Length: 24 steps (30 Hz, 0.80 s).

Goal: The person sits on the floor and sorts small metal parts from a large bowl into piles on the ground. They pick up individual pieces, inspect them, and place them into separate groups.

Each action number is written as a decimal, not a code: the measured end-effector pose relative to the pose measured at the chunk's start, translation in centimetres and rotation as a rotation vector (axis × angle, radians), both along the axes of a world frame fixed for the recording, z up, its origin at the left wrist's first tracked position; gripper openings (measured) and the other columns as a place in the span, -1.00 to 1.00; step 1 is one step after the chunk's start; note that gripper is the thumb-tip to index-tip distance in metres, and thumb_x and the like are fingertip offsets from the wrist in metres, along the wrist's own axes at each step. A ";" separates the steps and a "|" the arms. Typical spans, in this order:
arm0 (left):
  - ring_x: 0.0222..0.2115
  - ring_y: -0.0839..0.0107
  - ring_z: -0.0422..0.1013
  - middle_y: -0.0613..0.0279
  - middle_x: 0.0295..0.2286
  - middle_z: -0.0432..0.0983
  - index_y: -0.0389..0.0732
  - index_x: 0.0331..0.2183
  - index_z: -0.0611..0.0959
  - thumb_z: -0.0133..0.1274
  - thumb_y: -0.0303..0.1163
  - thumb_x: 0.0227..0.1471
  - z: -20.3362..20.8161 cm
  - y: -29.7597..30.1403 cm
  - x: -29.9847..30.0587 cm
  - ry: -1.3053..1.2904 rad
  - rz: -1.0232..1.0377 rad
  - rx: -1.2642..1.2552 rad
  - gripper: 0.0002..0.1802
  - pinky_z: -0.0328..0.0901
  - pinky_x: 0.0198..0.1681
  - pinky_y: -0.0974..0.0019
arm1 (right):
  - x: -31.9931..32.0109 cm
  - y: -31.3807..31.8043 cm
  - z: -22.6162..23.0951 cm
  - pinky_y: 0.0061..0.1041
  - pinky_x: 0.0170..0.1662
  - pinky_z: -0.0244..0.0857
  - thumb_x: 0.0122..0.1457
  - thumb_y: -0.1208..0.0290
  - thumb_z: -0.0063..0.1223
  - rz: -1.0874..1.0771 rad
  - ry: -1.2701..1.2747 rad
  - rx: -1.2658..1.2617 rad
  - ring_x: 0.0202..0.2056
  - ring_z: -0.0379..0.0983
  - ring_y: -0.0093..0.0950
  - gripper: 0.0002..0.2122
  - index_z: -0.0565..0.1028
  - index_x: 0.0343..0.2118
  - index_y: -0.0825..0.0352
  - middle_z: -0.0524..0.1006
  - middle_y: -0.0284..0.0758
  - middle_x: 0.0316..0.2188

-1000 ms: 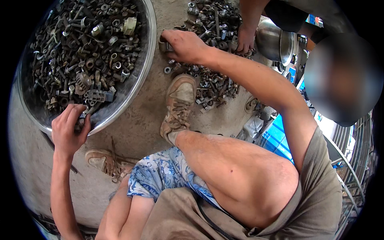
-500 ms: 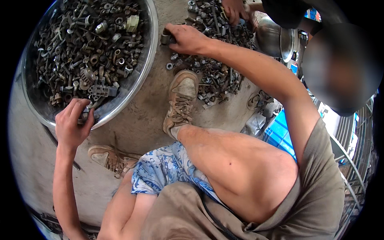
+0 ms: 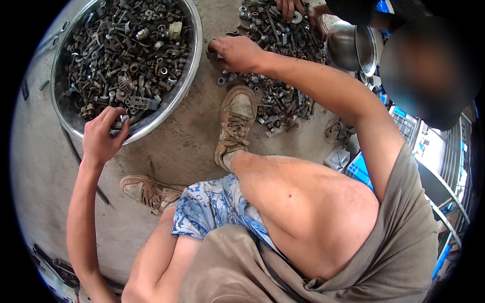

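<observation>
My left hand point(image 3: 103, 135) is at the near rim of a wide metal basin point(image 3: 197, 48), its thumb and fingers curled around a small shiny metal piece point(image 3: 123, 118). Bolts, nuts and other metal fittings point(image 3: 126, 60) fill the basin, with a grey connector-like part point(image 3: 143, 103) close to my fingertips. Over the floor between the basin and a loose pile of bolts and nuts point(image 3: 288, 91), my right hand point(image 3: 237, 53) is closed on a dark, short cylindrical metal piece point(image 3: 212, 53). My fingers partly hide both held pieces.
Across the pile, another person's hand point(image 3: 290, 7) is beside a round washer point(image 3: 296, 18). A metal bowl point(image 3: 343, 45) lies tipped behind the pile. My shoes point(image 3: 236, 118) stand on the concrete floor between basin and pile. A dark rod point(image 3: 96, 182) lies at left.
The whole view has shifted, moving the basin right and up in the picture. My hands keep nearly the same places beside basin and pile. The washer by the other person's hand shows more clearly.
</observation>
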<state>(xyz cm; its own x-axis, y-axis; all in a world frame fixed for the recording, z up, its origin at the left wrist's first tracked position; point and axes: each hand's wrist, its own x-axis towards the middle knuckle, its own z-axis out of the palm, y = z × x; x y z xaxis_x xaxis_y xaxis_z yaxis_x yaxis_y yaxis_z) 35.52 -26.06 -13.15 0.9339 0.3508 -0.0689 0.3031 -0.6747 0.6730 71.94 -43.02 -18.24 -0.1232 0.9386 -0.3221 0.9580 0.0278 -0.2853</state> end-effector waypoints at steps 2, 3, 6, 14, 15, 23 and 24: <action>-0.43 0.18 0.52 0.09 -0.44 0.51 -0.29 -0.30 0.58 0.16 -0.55 -0.06 0.1 0.0 0.0 0.006 0.008 -0.004 -0.81 0.39 -0.35 0.28 | -0.5 -0.8 0.0 -0.26 -0.11 0.41 -0.02 0.33 0.22 0.017 -0.106 -0.053 -0.12 0.47 -0.21 -0.56 0.37 -0.05 0.24 0.48 -0.24 -0.19; -0.43 0.18 0.52 0.09 -0.44 0.51 -0.29 -0.30 0.58 0.16 -0.55 -0.06 0.2 -0.1 -0.1 0.012 0.016 -0.008 -0.81 0.40 -0.35 0.28 | -0.7 -1.2 0.2 -0.26 -0.11 0.41 -0.02 0.33 0.21 -0.001 -0.109 -0.060 -0.11 0.46 -0.22 -0.56 0.37 -0.04 0.23 0.47 -0.25 -0.18; -0.45 0.16 0.52 0.14 -0.43 0.53 -0.23 -0.31 0.60 0.18 -0.45 -0.06 0.1 -0.2 0.1 -0.002 0.036 -0.013 -0.81 0.39 -0.38 0.25 | -1.2 -2.0 0.6 -0.26 -0.10 0.40 -0.01 0.33 0.21 -0.050 -0.092 -0.063 -0.10 0.45 -0.23 -0.55 0.36 -0.02 0.22 0.47 -0.27 -0.16; -0.43 0.14 0.52 0.13 -0.42 0.55 -0.25 -0.32 0.60 0.17 -0.45 -0.06 0.0 -0.1 -0.1 -0.024 0.015 0.032 -0.81 0.40 -0.37 0.24 | -0.4 -4.5 1.0 -0.24 -0.09 0.39 0.03 0.30 0.18 -0.065 0.017 -0.019 -0.09 0.45 -0.21 -0.45 0.31 0.14 0.16 0.47 -0.27 -0.11; -0.43 0.14 0.52 0.13 -0.42 0.55 -0.25 -0.32 0.60 0.18 -0.45 -0.06 0.0 -0.1 -0.1 -0.016 0.019 0.028 -0.81 0.40 -0.37 0.24 | -0.4 -4.5 1.1 -0.24 -0.09 0.39 0.04 0.30 0.18 -0.070 0.022 -0.013 -0.10 0.46 -0.22 -0.44 0.31 0.15 0.15 0.48 -0.27 -0.12; -0.44 0.15 0.52 0.13 -0.43 0.54 -0.24 -0.32 0.60 0.18 -0.44 -0.07 0.0 -0.1 -0.1 0.039 0.034 0.011 -0.80 0.39 -0.39 0.23 | -0.4 -4.3 1.6 -0.27 -0.13 0.40 0.05 0.33 0.13 -0.025 -0.015 -0.076 -0.15 0.48 -0.26 -0.54 0.41 0.07 0.16 0.54 -0.31 -0.25; -0.44 0.15 0.51 0.13 -0.43 0.54 -0.24 -0.32 0.60 0.18 -0.44 -0.07 0.0 0.0 -0.1 0.029 0.031 0.016 -0.80 0.39 -0.39 0.23 | -0.4 -4.2 1.6 -0.29 -0.15 0.40 0.06 0.35 0.11 -0.023 -0.021 -0.064 -0.17 0.49 -0.27 -0.56 0.42 0.06 0.17 0.55 -0.32 -0.27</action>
